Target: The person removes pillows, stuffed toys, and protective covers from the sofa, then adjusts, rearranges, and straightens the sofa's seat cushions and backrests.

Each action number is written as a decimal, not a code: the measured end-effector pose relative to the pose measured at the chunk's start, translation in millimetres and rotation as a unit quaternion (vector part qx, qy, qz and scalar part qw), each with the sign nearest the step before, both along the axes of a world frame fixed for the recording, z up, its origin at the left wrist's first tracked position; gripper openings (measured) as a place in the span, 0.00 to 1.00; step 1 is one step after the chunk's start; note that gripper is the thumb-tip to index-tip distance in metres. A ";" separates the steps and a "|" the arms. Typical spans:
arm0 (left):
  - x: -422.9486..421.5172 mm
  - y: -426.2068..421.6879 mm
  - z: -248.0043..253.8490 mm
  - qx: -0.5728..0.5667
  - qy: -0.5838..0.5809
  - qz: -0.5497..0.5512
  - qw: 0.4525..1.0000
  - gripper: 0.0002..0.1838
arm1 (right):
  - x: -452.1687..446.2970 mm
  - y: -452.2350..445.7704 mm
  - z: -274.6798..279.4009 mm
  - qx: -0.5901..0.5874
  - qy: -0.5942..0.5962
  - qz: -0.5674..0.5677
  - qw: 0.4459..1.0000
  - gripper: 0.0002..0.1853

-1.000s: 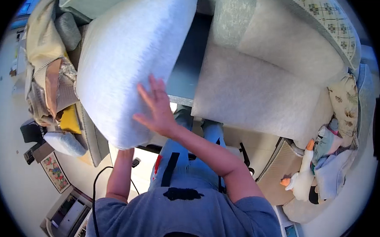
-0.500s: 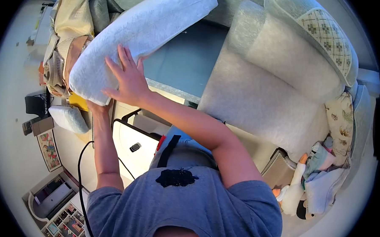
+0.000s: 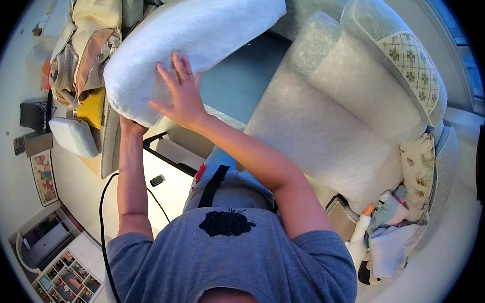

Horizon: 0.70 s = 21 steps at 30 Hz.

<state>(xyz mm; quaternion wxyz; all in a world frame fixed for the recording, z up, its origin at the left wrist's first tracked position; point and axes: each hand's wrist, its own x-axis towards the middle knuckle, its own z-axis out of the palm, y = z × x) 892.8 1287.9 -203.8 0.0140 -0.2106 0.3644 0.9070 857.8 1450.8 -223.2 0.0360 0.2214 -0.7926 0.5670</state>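
A large pale sofa cushion (image 3: 204, 36) is tilted up over the blue sofa base (image 3: 240, 70). At its lower left end is my left hand (image 3: 133, 126), gripping the bottom edge; its fingers are mostly hidden under the cushion. My right hand (image 3: 182, 95) lies against the cushion's face with its fingers spread. To the right, a seat cushion (image 3: 309, 116) lies on the sofa in front of a back cushion (image 3: 370, 76).
Rumpled covers (image 3: 90, 42) and a yellow pillow (image 3: 91, 108) are heaped at the left. A small pale cushion (image 3: 72, 136) lies nearby. A black cable (image 3: 103, 226) runs past my left arm. Soft toys and cloths (image 3: 393, 234) sit at the right end.
The tilted cushion and both hands appear a little further right in the view, and the cushion shows more of its broad face. My view has shifted; both hands stay on the cushion.
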 end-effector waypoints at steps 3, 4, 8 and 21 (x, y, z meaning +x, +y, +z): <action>15.1 5.0 -19.2 0.022 -0.028 0.009 0.999 0.30 | 8.0 6.2 -22.9 -0.050 -0.014 -0.017 0.999 0.34; 20.0 8.6 -29.1 0.037 -0.032 0.014 0.999 0.30 | 10.2 9.9 -33.1 -0.069 0.023 -0.051 0.996 0.30; 41.3 19.0 -83.9 0.056 -0.046 0.048 0.996 0.30 | 14.5 25.5 -74.9 -0.200 -0.152 -0.100 0.963 0.26; 84.1 97.8 -229.7 0.221 -0.063 0.199 0.953 0.32 | 32.6 110.0 -198.3 -0.199 -0.481 -0.196 0.831 0.43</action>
